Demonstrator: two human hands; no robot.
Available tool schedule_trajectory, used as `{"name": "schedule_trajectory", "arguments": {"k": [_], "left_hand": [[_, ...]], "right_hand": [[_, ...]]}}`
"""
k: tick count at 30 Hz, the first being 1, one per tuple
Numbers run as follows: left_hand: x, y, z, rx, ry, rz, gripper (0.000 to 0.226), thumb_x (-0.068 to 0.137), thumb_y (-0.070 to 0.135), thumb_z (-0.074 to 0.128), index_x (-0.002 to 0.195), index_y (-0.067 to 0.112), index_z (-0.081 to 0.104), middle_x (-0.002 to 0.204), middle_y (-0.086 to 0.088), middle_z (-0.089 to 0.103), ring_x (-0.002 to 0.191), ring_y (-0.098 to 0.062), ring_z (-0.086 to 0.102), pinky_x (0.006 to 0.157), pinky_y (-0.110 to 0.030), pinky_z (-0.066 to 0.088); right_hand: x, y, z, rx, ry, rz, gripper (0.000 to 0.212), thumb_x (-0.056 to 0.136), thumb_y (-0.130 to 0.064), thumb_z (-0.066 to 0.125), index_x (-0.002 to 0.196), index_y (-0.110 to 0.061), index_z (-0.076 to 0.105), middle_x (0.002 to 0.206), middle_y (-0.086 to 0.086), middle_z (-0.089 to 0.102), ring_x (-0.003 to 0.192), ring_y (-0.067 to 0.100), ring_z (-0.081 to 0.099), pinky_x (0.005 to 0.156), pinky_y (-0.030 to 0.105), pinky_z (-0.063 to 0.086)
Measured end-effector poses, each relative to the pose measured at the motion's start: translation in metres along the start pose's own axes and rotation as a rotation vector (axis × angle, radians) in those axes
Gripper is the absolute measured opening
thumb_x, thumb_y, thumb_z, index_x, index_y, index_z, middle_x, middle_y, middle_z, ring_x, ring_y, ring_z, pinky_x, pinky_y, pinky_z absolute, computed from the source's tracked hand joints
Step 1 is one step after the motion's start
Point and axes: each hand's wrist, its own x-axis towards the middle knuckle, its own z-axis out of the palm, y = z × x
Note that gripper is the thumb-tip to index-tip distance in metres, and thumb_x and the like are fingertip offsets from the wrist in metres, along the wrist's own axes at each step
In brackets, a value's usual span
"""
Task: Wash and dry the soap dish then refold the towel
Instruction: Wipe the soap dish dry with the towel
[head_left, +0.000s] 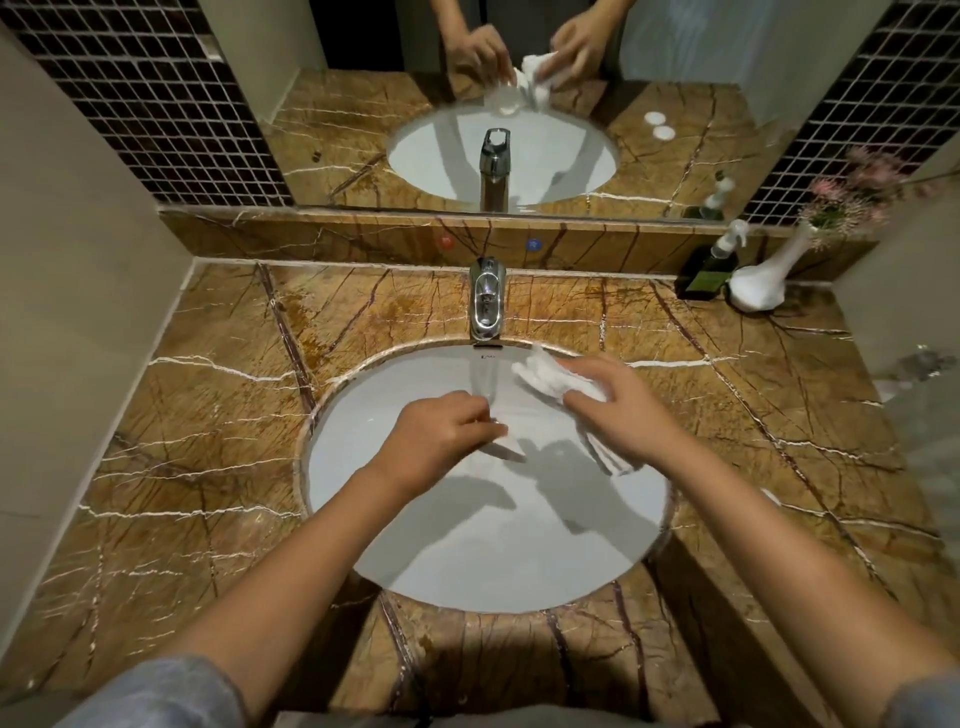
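The person stands at the basin (415, 561), both hands held over the bowl. The left hand (436, 441) has its fingers (480, 415) pinched on the edge of a small clear soap dish (501, 447), which is hard to make out against the white porcelain; the mirror (519, 62) shows it a little better as a round, see-through piece. The right hand (618, 410) has its fingers curled around a bunched white towel (545, 376), held just beside the dish, with a tail of cloth hanging below the palm.

A thin stream seems to fall from the faucet (487, 301), though I cannot be sure. With the cloth already at the dish, I judge that the washing is done or nearly done and the drying is in hand. The towel is crumpled, so the refolding is still to come.

The basin holds nothing else that I can see. On the marble tabletop (208, 415), at the back right, a dark spray bottle (709, 270) stands touching a white vase (763, 280) of pink flowers; the bottle's contents cannot be told.
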Motion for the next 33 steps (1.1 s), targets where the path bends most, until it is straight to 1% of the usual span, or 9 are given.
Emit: {"name": "schedule_trajectory", "arguments": {"k": [3, 6, 13, 16, 19, 23, 25, 29, 33], "left_hand": [[0.012, 0.009, -0.007, 0.125, 0.109, 0.262, 0.013, 0.087, 0.011, 0.064, 0.087, 0.016, 0.076, 0.073, 0.0, 0.069, 0.063, -0.022, 0.055, 0.051, -0.028, 0.036], [0.019, 0.014, -0.016, 0.216, 0.111, 0.373, 0.024, 0.094, 0.012, 0.054, 0.089, 0.019, 0.076, 0.076, 0.005, 0.07, 0.071, -0.018, 0.053, 0.059, -0.028, 0.029], [0.025, 0.024, -0.02, 0.222, 0.089, 0.392, 0.029, 0.097, 0.012, 0.049, 0.085, 0.017, 0.076, 0.071, 0.004, 0.065, 0.067, -0.017, 0.062, 0.063, -0.026, 0.028], [0.018, 0.024, -0.014, 0.151, 0.067, 0.341, 0.023, 0.094, 0.01, 0.054, 0.088, 0.015, 0.076, 0.074, 0.002, 0.068, 0.07, -0.019, 0.065, 0.059, -0.026, 0.038], [0.006, 0.017, -0.01, 0.067, 0.031, 0.242, 0.011, 0.089, 0.01, 0.064, 0.086, 0.012, 0.075, 0.073, -0.002, 0.067, 0.066, -0.022, 0.064, 0.051, -0.027, 0.042], [-0.004, 0.007, -0.006, 0.038, -0.008, 0.082, 0.012, 0.085, 0.012, 0.07, 0.096, 0.013, 0.072, 0.077, -0.002, 0.066, 0.068, -0.021, 0.06, 0.049, -0.025, 0.04], [-0.004, 0.007, -0.006, -0.029, -0.016, -0.01, 0.016, 0.085, 0.011, 0.069, 0.099, 0.017, 0.064, 0.078, -0.002, 0.064, 0.071, -0.023, 0.059, 0.047, -0.031, 0.046], [-0.001, 0.004, -0.004, -0.144, -0.001, -0.198, 0.03, 0.078, 0.005, 0.069, 0.091, 0.02, 0.047, 0.077, -0.004, 0.062, 0.07, -0.027, 0.058, 0.05, -0.038, 0.05], [-0.009, -0.001, 0.002, -0.174, -0.033, -0.279, 0.02, 0.08, 0.01, 0.069, 0.092, 0.017, 0.056, 0.078, -0.003, 0.064, 0.073, -0.026, 0.06, 0.055, -0.039, 0.052]], "right_hand": [[0.008, -0.014, -0.003, -0.048, -0.24, -0.149, 0.036, 0.089, -0.019, 0.058, 0.124, -0.025, 0.062, 0.112, -0.003, 0.057, 0.102, 0.012, 0.054, 0.09, 0.029, 0.043], [0.013, -0.016, 0.0, -0.058, -0.45, -0.239, 0.036, 0.092, -0.008, 0.054, 0.125, -0.02, 0.061, 0.116, 0.009, 0.056, 0.11, 0.016, 0.053, 0.097, 0.023, 0.037], [0.03, -0.014, 0.022, -0.078, -0.567, -0.217, 0.038, 0.092, 0.0, 0.046, 0.124, -0.016, 0.059, 0.119, 0.014, 0.051, 0.116, 0.024, 0.051, 0.107, 0.035, 0.036], [0.036, -0.002, 0.031, -0.151, -0.627, -0.097, 0.039, 0.093, -0.007, 0.044, 0.127, -0.02, 0.058, 0.118, 0.01, 0.051, 0.116, 0.025, 0.052, 0.105, 0.039, 0.038], [0.035, 0.019, 0.029, -0.258, -0.516, 0.034, 0.037, 0.094, -0.015, 0.044, 0.128, -0.023, 0.058, 0.122, 0.008, 0.052, 0.117, 0.027, 0.051, 0.102, 0.041, 0.039], [0.02, 0.024, 0.02, 0.084, -0.284, 0.018, 0.038, 0.092, -0.005, 0.047, 0.123, -0.024, 0.06, 0.125, 0.0, 0.058, 0.117, 0.016, 0.051, 0.097, 0.028, 0.036], [0.011, 0.016, 0.022, 0.215, -0.269, -0.005, 0.041, 0.089, -0.001, 0.05, 0.116, -0.03, 0.06, 0.118, -0.003, 0.059, 0.113, 0.016, 0.054, 0.093, 0.027, 0.037], [-0.013, 0.015, 0.032, 0.148, -0.261, -0.102, 0.04, 0.09, -0.005, 0.054, 0.122, -0.028, 0.061, 0.11, -0.007, 0.052, 0.106, 0.008, 0.053, 0.09, 0.017, 0.038], [-0.027, 0.031, 0.033, 0.062, -0.241, -0.133, 0.04, 0.091, -0.01, 0.055, 0.125, -0.03, 0.061, 0.113, -0.006, 0.05, 0.107, 0.005, 0.052, 0.092, 0.016, 0.038]]}}
